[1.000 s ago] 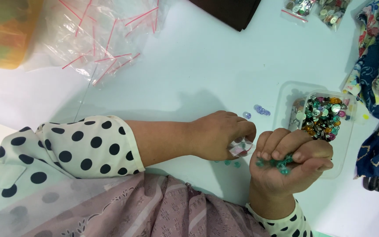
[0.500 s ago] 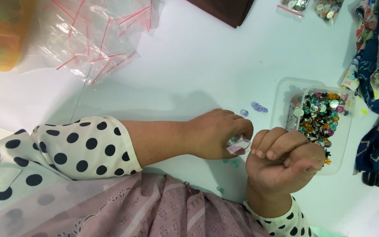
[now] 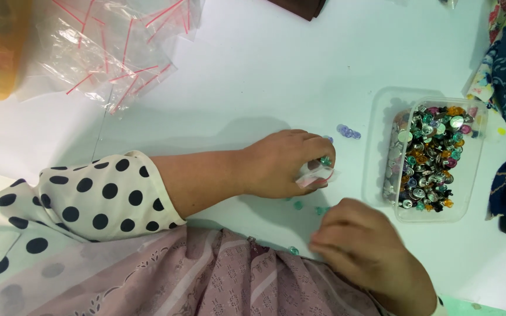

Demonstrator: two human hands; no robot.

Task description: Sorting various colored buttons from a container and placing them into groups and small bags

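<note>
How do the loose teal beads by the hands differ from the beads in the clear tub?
The loose teal beads are few, one colour, and lie scattered on the white table between the left hand and right hand. The beads in the clear plastic tub are many, mixed in colour (silver, teal, orange, pink), and heaped together. Both sets look like small, shiny, faceted pieces of similar size.

Left forearm extends across from the left in a polka-dot sleeve pushed up short of the wrist, back of the left hand (image 3: 282, 164) turned upward, fingertips (image 3: 323, 167) pinched together at the far end. Right hand (image 3: 355, 243) lies lower and nearer the body, knuckles up, fingers curled inward, somewhat blurred. The two hands sit near each other, not touching.
</note>
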